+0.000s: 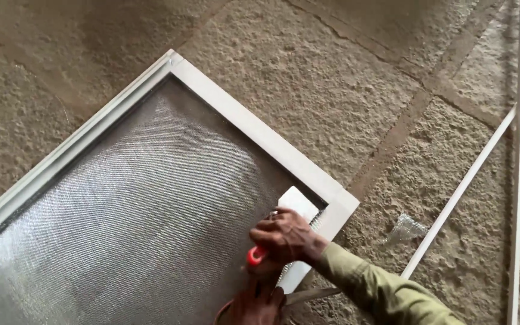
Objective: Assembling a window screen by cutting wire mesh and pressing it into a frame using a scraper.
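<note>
A white-framed screen with grey mesh lies flat on a rough stone floor. My right hand, in an olive sleeve, is closed around a red-handled tool at the frame's near right corner. Under that hand a flat white piece lies along the inner edge of the frame. My left hand is just below it at the bottom edge of the view, resting on the mesh beside the white piece. It is partly cut off, so its grip is unclear.
Two long thin white strips lie crossed on the floor to the right. A small scrap of mesh sits between the frame corner and the strips. Wide mortar joints run across the stone floor.
</note>
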